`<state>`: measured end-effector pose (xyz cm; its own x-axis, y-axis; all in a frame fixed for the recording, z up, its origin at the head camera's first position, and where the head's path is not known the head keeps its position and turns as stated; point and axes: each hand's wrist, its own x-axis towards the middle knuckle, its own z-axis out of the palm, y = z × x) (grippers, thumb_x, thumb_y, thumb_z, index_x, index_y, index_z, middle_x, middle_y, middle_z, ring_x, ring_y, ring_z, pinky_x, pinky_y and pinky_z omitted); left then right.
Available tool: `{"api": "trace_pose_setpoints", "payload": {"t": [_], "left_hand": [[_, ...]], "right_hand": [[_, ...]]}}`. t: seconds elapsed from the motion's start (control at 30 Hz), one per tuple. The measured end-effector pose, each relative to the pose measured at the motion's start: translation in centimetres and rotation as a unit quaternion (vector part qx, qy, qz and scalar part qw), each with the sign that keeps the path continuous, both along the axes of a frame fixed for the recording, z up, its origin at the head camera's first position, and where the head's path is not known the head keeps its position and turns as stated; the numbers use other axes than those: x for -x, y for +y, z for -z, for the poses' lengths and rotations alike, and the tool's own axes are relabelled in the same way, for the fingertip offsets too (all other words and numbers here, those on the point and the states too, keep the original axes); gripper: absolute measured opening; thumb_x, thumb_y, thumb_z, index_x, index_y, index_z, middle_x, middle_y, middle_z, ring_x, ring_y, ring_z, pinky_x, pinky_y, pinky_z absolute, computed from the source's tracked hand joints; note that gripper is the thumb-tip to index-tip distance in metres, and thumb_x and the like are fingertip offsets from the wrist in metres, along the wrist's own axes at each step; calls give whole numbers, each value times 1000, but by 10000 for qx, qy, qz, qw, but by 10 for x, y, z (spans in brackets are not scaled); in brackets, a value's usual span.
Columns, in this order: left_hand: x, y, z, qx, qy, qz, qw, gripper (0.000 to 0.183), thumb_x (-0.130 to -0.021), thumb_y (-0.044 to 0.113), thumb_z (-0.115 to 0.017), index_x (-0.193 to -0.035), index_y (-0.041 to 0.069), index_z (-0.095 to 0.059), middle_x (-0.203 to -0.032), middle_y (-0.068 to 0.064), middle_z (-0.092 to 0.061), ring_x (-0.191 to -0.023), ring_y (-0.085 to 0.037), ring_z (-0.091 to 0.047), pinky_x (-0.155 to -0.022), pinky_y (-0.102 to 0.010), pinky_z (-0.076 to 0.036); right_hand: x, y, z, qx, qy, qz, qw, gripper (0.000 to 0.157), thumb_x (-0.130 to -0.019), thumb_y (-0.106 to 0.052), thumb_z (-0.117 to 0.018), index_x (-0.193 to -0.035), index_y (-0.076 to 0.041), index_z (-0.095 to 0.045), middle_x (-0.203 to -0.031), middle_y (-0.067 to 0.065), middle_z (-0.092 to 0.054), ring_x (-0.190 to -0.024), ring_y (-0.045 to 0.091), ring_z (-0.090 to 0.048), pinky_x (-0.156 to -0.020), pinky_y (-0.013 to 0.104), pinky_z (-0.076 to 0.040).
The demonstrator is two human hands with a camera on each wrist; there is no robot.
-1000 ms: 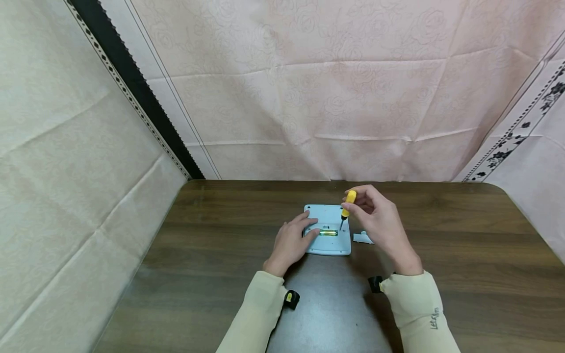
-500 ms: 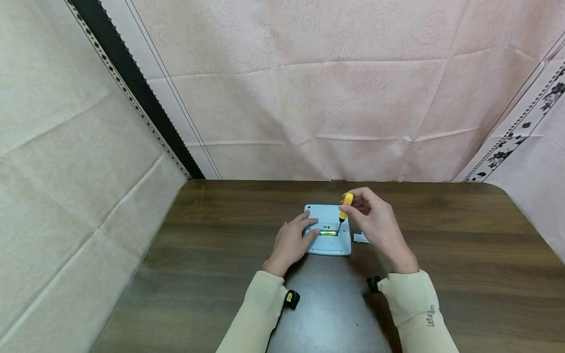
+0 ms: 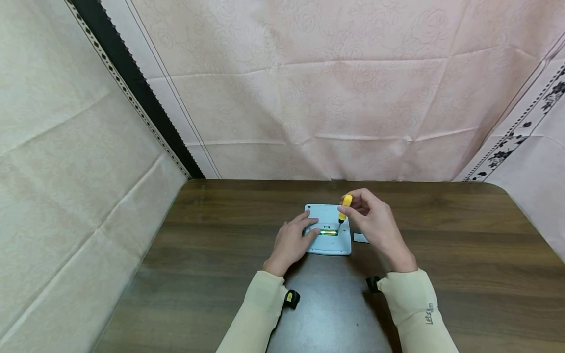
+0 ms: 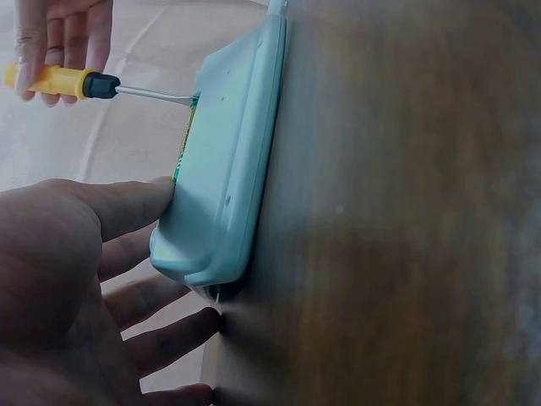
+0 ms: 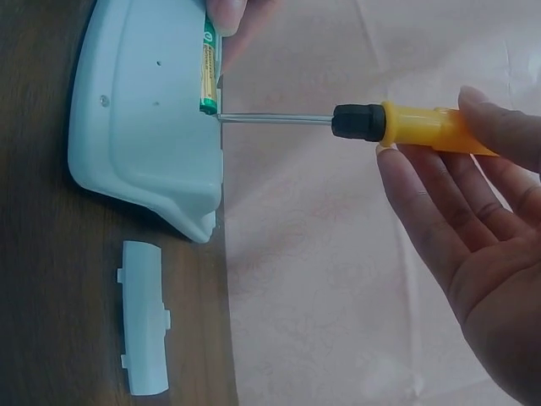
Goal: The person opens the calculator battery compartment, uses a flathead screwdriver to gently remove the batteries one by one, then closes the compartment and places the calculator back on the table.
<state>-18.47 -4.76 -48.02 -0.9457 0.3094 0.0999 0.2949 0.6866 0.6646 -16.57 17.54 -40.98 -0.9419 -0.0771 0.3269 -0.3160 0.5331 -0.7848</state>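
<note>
A light-blue plastic device, possibly a calculator, (image 3: 328, 248) lies back side up on the table, its battery slot uncovered. Inside the slot sits a green-and-gold battery (image 5: 208, 72). My left hand (image 3: 291, 241) rests on the device's left side with fingers spread, its thumb tip at one end of the battery. Between thumb and fingers, my right hand (image 3: 383, 228) pinches the yellow handle of a screwdriver (image 5: 423, 127). The screwdriver's metal shaft reaches down to the battery's other end, as both wrist views show.
Just right of the device lies its small light-blue battery cover (image 5: 145, 317), partly behind the right hand in the head view. The wooden table (image 3: 207, 274) meets a pale patterned cloth (image 3: 309, 98) along its back edge.
My right hand has moved slightly left and down, bringing the screwdriver tip to the battery's right end. My left hand and the device have stayed in place.
</note>
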Motion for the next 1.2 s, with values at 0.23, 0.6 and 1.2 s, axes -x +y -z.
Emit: {"api": "trace_pose_setpoints", "payload": {"t": [0.23, 0.6, 1.2], "left_hand": [[0, 0, 0, 21, 8, 4, 10000, 38, -108, 30, -65, -143, 15, -70, -162, -6, -50, -150, -26, -44, -123, -64, -26], [1, 1, 1, 48, 8, 5, 10000, 38, -108, 31, -65, -143, 15, -70, -162, -6, -50, -150, -26, -44, -122, -65, -26], [0, 0, 1, 4, 27, -22, 10000, 38, -108, 30, -66, -142, 15, -70, -162, -6, -50, -150, -26, -45, -123, -64, -25]], "right_hand": [[0, -2, -1, -163, 86, -123, 9998, 27, -97, -9, -80, -119, -4, -66, -105, 10, -73, -94, 24, -72, -87, 38, -61], [1, 0, 1, -35, 44, -201, 9998, 28, -97, -7, -79, -120, -4, -64, -107, 11, -71, -97, 25, -72, -91, 46, -61], [1, 6, 1, 1, -57, 43, 10000, 30, -95, -8, -82, -119, -5, -64, -107, 11, -72, -97, 25, -71, -85, 16, -55]]}}
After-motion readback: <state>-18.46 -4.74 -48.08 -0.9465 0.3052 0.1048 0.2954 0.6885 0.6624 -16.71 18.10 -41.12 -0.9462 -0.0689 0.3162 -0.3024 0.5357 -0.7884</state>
